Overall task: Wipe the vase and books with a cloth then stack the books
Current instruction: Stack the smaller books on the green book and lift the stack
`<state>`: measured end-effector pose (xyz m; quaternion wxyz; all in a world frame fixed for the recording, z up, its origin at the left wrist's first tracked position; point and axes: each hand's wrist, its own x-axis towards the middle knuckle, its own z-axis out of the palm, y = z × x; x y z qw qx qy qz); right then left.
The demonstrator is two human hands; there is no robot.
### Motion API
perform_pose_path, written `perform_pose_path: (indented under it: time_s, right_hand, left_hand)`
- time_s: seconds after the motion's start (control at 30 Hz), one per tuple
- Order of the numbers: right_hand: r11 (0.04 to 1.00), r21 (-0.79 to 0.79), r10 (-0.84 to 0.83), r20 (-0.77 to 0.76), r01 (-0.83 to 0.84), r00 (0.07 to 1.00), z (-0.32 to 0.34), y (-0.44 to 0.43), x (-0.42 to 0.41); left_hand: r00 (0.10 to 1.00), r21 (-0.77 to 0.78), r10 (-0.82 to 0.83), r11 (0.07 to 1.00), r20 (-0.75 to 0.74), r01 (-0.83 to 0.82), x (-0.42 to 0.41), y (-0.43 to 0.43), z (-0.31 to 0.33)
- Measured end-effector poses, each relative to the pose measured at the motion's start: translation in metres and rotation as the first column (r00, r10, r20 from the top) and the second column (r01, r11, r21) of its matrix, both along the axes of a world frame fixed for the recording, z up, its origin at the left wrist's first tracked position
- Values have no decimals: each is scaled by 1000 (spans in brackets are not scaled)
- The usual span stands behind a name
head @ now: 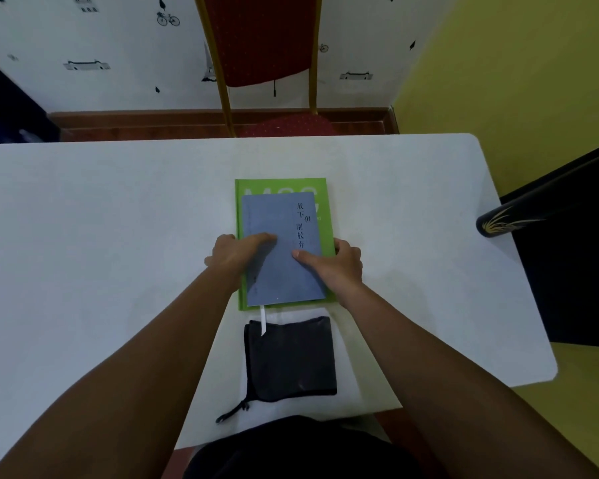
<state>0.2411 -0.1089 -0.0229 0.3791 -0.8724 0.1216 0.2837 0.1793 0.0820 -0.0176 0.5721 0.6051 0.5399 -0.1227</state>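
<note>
While we look down over the white counter, we see the blue book lying flat on top of the larger green book, the two stacked near the middle of the surface. Our left hand presses on the blue book's left edge, fingers curled over the cover, and our right hand grips the right edge of the stack, thumb laid flat on the blue cover and fingers wrapped around the side. Both hands are closed on the books rather than spread wide. A white ribbon bookmark trails from the blue book's near edge onto the dark cloth, which lies folded just beside the stack, between our forearms. Far to the right, at the counter's edge, stands the black vase with a gold leaf pattern, well apart from the books. Beyond the counter sits a red chair against the patterned wall.
</note>
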Motion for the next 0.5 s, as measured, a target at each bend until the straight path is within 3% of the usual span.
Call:
perform_pose_path:
  time_s: [0.23, 0.37, 0.5]
  right_hand:
    - [983, 171, -65, -46, 72, 997, -2, -10, -4]
    - [974, 204, -99, -16, 100, 995, -1, -7, -9]
    - [932, 336, -136, -27, 137, 990, 7, -10, -10]
  left_hand:
    - [977, -140, 79, 989, 196, -51, -8, -3, 7]
    - [948, -136, 142, 985, 285, -107, -11, -11, 18]
    - [906, -164, 111, 985, 409, -47, -16, -6, 30]
